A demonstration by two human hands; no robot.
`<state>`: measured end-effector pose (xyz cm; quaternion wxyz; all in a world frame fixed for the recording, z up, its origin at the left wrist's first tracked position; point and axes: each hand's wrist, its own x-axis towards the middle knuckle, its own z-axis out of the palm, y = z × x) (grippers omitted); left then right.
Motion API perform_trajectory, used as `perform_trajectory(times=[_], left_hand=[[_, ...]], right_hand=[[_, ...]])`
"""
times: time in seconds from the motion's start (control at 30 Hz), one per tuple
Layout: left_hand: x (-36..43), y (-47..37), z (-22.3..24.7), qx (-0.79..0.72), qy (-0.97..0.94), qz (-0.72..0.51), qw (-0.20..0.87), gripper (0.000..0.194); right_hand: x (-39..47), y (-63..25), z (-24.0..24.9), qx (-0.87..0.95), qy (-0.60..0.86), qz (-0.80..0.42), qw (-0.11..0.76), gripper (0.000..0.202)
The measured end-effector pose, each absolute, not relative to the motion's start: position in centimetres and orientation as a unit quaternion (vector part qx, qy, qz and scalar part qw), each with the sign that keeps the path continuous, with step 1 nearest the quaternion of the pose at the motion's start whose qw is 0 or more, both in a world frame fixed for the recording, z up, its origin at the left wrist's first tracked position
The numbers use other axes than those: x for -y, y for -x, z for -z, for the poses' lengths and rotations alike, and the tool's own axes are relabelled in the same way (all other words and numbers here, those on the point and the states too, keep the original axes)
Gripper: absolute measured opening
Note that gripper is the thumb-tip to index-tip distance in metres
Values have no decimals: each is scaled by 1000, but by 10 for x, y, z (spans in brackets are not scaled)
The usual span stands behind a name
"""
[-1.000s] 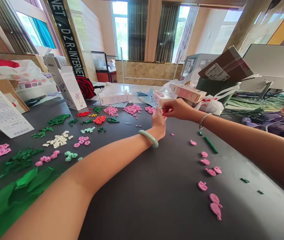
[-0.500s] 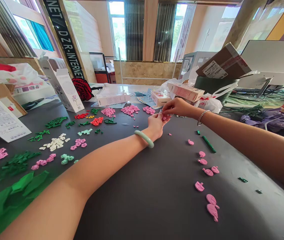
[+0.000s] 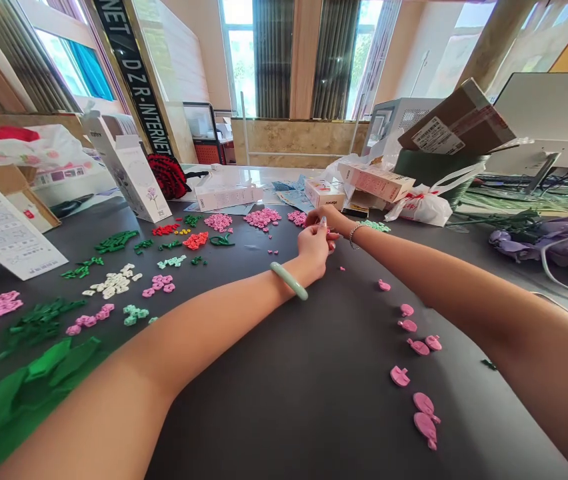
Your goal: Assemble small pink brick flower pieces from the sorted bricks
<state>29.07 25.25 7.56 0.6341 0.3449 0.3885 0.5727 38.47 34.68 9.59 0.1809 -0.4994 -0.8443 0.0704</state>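
My left hand (image 3: 314, 248), wearing a green bangle on its wrist, is closed in a pinch over the far middle of the table. A little pink shows between its fingers, seemingly a small pink building piece, mostly covered. Just beyond it, my right hand (image 3: 328, 217) has its fingers curled down, partly behind the left thumb; what they grip is hidden. Both hands are close to a pile of pink pieces (image 3: 297, 218). Nearer on the right lie round pink petal pieces (image 3: 399, 377) in a loose line, some joined in pairs.
Small piles of green (image 3: 117, 241), red (image 3: 195, 241), cream (image 3: 114, 283) and pink pieces (image 3: 263, 218) cover the left and back. Green leaf shapes (image 3: 29, 387) lie at front left. White boxes (image 3: 139, 177), a plastic bag (image 3: 421, 208) and purple flowers (image 3: 539, 240) stand around the edges.
My right hand has shifted slightly left and away, and its forearm now covers the green stick on the right. The left hand stays nearly in place. The view has tilted slightly.
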Motion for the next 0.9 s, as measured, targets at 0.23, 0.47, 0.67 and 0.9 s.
perform_trajectory(times=[0.23,0.47,0.67,0.9], left_hand=[[-251,-293,-75,-380,-353,-586,622,26],[-248,-291,-77,-357,-374,-585,625,28],[-248,-291,-77,-347,-387,-578,629,30],[-247,-292,-80,-348,-392,-541,658,37]], right_hand=[[-344,-385,-97,848,497,-71,171,29],[-332,-404,-104,834,516,-55,188,22],[-295,-437,-116,771,529,-142,324,10],[-223,-450,-113,605,518,-332,505,15]])
